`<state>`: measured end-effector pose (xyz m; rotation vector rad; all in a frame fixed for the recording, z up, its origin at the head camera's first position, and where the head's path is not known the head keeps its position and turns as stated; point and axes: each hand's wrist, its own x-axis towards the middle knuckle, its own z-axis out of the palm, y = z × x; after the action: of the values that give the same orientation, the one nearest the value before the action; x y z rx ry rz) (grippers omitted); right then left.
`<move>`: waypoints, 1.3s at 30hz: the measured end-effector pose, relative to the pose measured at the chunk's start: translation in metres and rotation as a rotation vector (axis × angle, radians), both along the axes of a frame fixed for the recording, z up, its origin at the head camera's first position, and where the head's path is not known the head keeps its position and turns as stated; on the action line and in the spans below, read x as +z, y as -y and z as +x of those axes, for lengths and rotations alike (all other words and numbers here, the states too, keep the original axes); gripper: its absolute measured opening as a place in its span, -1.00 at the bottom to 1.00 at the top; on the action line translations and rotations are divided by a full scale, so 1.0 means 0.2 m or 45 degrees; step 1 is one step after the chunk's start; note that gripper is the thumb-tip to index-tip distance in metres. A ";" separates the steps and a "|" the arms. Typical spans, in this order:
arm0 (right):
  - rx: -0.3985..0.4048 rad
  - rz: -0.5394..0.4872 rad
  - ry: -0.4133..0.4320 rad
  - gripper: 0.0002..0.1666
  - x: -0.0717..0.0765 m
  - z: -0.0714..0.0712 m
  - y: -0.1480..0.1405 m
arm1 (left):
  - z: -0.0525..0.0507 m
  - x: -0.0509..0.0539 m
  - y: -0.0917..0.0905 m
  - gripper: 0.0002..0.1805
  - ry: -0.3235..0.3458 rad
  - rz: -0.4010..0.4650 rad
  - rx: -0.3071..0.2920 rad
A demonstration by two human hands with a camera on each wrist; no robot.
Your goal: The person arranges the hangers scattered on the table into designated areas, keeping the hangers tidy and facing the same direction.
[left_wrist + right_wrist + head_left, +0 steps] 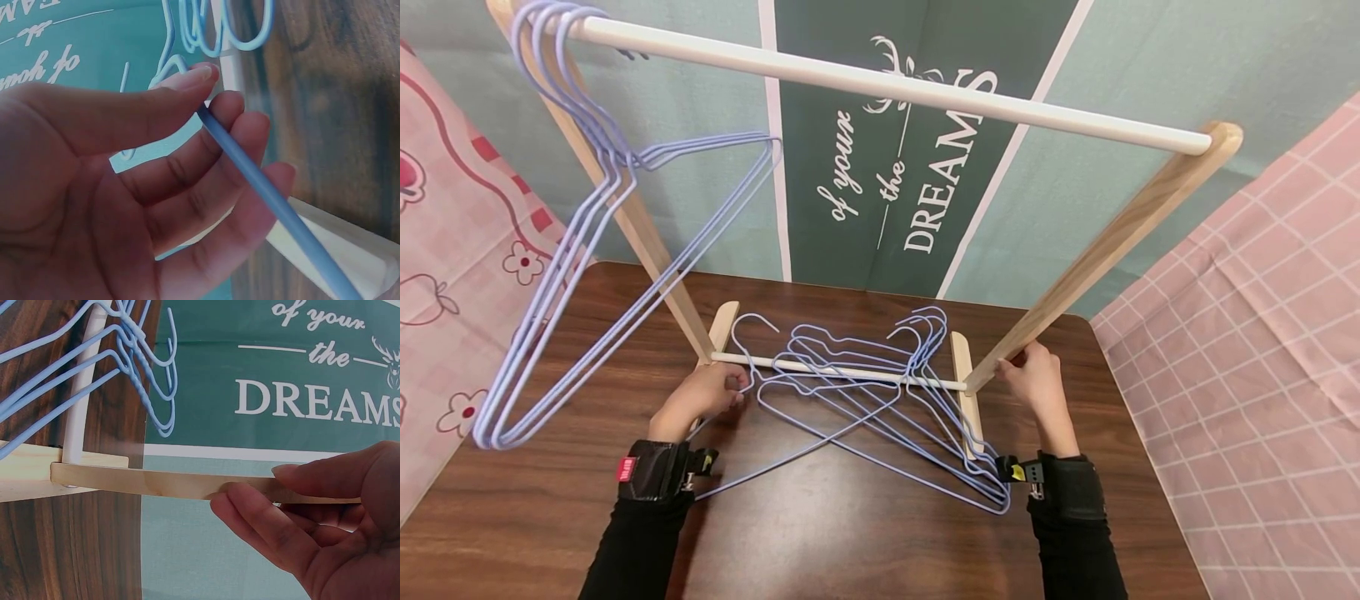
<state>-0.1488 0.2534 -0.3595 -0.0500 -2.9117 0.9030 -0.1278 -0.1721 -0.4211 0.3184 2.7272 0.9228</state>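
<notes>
My left hand (703, 397) pinches a blue hanger (250, 172) between thumb and fingers, near the left foot of the wooden rack; in the left wrist view its wire runs across the fingertips. With thumb and fingers, my right hand (1036, 385) grips the rack's right upright (1105, 250) low down, also seen as a wooden bar (144, 481) in the right wrist view. Several blue hangers (880, 425) lie overlapping across the lower white rod (842, 372). At the left end of the top rod (880, 82), several more blue hangers (602, 142) hang by their hooks.
The rack stands on a dark wooden table (820, 550). Behind it hangs a green cloth (842, 250) with white lettering. A pink patterned cloth (467, 275) is on the left, a pink grid cloth (1262, 350) on the right.
</notes>
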 end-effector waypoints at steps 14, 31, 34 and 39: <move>0.006 0.008 -0.011 -0.76 0.00 0.00 0.00 | 0.04 0.09 -0.01 -0.87 -0.095 0.034 -0.050; 0.010 0.011 -0.010 -0.77 0.00 0.00 0.00 | 0.10 0.23 -0.05 -0.90 -0.182 -0.067 0.011; 0.012 0.005 -0.012 -0.78 -0.01 0.00 0.00 | 0.11 0.24 -0.05 -0.91 -0.192 -0.066 0.021; 0.014 -0.004 -0.007 -0.77 0.00 0.00 0.00 | 0.13 0.27 -0.05 -0.91 -0.220 -0.074 0.041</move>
<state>-0.1496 0.2538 -0.3603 -0.0324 -2.9087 0.9078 -0.1020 -0.1613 -0.3665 0.3595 2.9179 0.8590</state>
